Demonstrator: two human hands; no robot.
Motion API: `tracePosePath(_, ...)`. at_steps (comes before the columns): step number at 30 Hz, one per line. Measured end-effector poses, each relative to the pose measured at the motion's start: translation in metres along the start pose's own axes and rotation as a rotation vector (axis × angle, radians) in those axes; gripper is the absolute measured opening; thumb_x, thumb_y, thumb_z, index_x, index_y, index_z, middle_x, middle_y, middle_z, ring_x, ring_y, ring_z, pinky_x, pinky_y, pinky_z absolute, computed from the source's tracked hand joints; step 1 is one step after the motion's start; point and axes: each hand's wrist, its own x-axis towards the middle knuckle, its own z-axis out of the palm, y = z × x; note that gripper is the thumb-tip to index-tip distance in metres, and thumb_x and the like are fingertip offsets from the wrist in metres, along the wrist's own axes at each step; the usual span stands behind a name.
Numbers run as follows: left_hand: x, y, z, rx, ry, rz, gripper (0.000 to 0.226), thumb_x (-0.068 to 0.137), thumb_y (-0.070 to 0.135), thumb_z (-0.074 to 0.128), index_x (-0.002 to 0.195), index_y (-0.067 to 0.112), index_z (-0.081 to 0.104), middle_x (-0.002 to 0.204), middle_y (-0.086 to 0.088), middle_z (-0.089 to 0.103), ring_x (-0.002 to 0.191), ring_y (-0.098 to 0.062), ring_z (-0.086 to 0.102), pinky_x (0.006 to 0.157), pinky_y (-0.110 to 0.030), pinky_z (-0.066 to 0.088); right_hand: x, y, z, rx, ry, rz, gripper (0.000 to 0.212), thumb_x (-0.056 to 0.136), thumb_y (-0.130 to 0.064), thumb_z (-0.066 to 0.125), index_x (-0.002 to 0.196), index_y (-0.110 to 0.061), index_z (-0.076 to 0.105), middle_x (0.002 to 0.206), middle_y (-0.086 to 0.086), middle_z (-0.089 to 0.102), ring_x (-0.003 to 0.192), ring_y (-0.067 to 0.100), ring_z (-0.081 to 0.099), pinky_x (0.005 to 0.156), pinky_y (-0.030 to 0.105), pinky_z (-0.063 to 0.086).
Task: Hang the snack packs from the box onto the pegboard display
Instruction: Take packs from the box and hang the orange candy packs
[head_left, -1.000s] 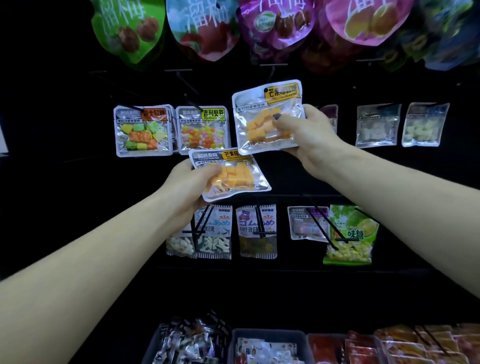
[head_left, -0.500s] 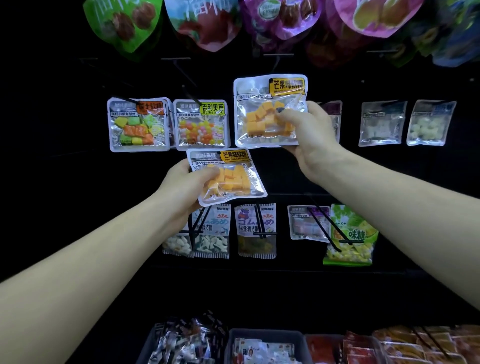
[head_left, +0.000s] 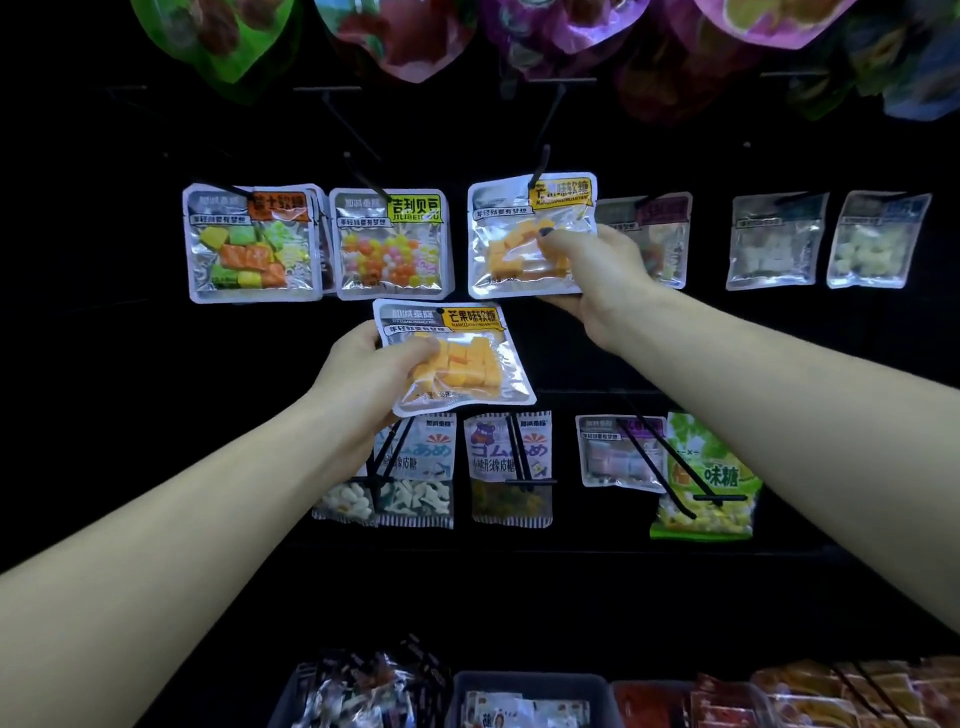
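Observation:
My right hand (head_left: 597, 275) pinches a clear mango candy pack (head_left: 511, 234) with orange cubes and a yellow label, held flat against the black pegboard (head_left: 130, 364). A black peg (head_left: 540, 166) crosses the pack's top edge at its hang hole. My left hand (head_left: 374, 379) grips a second mango candy pack (head_left: 462, 358) of the same kind, lower and left, in front of the board. A dark box (head_left: 524, 699) with packs sits at the bottom edge.
Hung packs flank the peg: a mixed-colour candy pack (head_left: 252, 244), a ball candy pack (head_left: 392, 244), pale packs (head_left: 774, 241) to the right. A lower row (head_left: 511, 467) hangs on long pegs. Large pouches (head_left: 400, 36) hang above. Bins of snacks (head_left: 753, 696) line the bottom.
My right hand has raised its pack and squared it up onto the peg. My left hand with the second pack shifted slightly right and stays lower.

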Motion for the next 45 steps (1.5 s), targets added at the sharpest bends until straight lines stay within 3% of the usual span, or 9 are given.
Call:
tracePosePath(7, 0.02, -0.021, -0.003, 0.02, -0.014, 0.021, 0.013, 0.099, 0.021, 0.069, 0.11, 0.014, 0.067, 0.09, 0.003, 0.073, 0.062, -0.007, 0.064, 0.048, -0.016, 0.047, 0.036, 0.018, 0.01, 0.044, 0.076, 0.118, 0.049, 0.089, -0.02, 0.078, 0.131, -0.003, 0.059, 0.124, 0.008, 0.063, 0.083, 0.019, 0.072, 0.082, 0.037, 0.065)
tracePosePath(11, 0.028, -0.026, -0.002, 0.033, -0.021, 0.036, 0.014, 0.097, 0.023, 0.072, 0.109, 0.016, 0.069, 0.083, 0.008, 0.073, 0.071, -0.012, 0.066, 0.06, -0.025, 0.049, 0.046, 0.026, 0.014, 0.038, 0.104, 0.137, 0.048, 0.089, -0.022, 0.078, 0.127, -0.004, 0.054, 0.129, 0.009, 0.063, 0.051, 0.012, 0.073, 0.097, 0.044, 0.06)
tracePosePath(22, 0.01, 0.015, 0.006, -0.004, -0.066, 0.104, 0.022, 0.098, 0.021, 0.071, 0.119, 0.013, 0.07, 0.109, -0.002, 0.079, 0.103, -0.024, 0.074, 0.096, -0.041, 0.054, -0.008, 0.018, -0.009, -0.102, -0.017, 0.318, 0.071, 0.093, -0.05, 0.069, 0.147, -0.012, 0.044, 0.127, 0.021, 0.059, 0.093, 0.027, 0.071, 0.068, 0.034, 0.062)
tracePosePath(27, -0.01, 0.05, 0.013, -0.008, -0.103, 0.153, 0.02, 0.099, 0.018, 0.069, 0.119, 0.015, 0.068, 0.106, 0.0, 0.077, 0.098, -0.019, 0.071, 0.091, -0.038, 0.051, -0.06, -0.014, -0.029, -0.046, -0.32, 0.216, 0.05, 0.1, -0.055, 0.053, 0.112, -0.008, 0.066, 0.105, 0.014, 0.078, 0.095, 0.025, 0.076, 0.084, 0.038, 0.06)
tracePosePath(30, -0.023, 0.068, 0.015, -0.003, -0.12, 0.189, 0.013, 0.1, 0.016, 0.067, 0.112, 0.018, 0.069, 0.102, 0.001, 0.076, 0.091, -0.017, 0.07, 0.083, -0.035, 0.055, -0.08, -0.032, -0.035, -0.099, -0.428, 0.098, 0.031, 0.101, -0.037, 0.061, 0.121, -0.014, 0.067, 0.113, 0.006, 0.078, 0.104, 0.024, 0.076, 0.094, 0.04, 0.058)
tracePosePath(33, -0.033, 0.082, 0.019, 0.003, -0.132, 0.206, 0.016, 0.099, 0.015, 0.066, 0.115, 0.015, 0.069, 0.101, -0.003, 0.074, 0.086, -0.019, 0.069, 0.079, -0.036, 0.058, -0.084, -0.045, -0.035, -0.133, -0.389, -0.005, 0.017, 0.098, -0.019, 0.066, 0.113, -0.012, 0.068, 0.116, 0.007, 0.077, 0.107, 0.027, 0.075, 0.098, 0.044, 0.058)
tracePosePath(36, -0.038, 0.094, 0.022, -0.012, -0.152, 0.203, 0.019, 0.099, 0.01, 0.065, 0.116, 0.014, 0.07, 0.101, -0.004, 0.074, 0.079, -0.016, 0.07, 0.069, -0.032, 0.061, -0.087, -0.057, -0.037, -0.117, -0.331, -0.07, 0.011, 0.097, -0.012, 0.067, 0.108, -0.012, 0.068, 0.098, 0.001, 0.079, 0.089, 0.018, 0.078, 0.076, 0.034, 0.06)
tracePosePath(40, -0.036, 0.105, 0.029, -0.029, -0.151, 0.193, 0.013, 0.098, 0.006, 0.063, 0.108, 0.013, 0.068, 0.105, -0.006, 0.076, 0.09, -0.02, 0.072, 0.089, -0.041, 0.063, -0.085, -0.065, -0.039, -0.085, -0.26, -0.091, 0.009, 0.096, -0.007, 0.066, 0.104, -0.01, 0.067, 0.097, 0.003, 0.08, 0.083, 0.02, 0.079, 0.065, 0.029, 0.06)
tracePosePath(45, -0.024, 0.112, 0.04, -0.011, -0.129, 0.172, 0.017, 0.098, 0.009, 0.066, 0.115, 0.007, 0.065, 0.121, -0.012, 0.072, 0.098, -0.025, 0.072, 0.094, -0.051, 0.061, -0.069, -0.067, -0.04, -0.091, -0.197, -0.067, 0.004, 0.094, -0.009, 0.069, 0.097, -0.011, 0.069, 0.112, 0.011, 0.077, 0.093, 0.024, 0.076, 0.083, 0.039, 0.063)
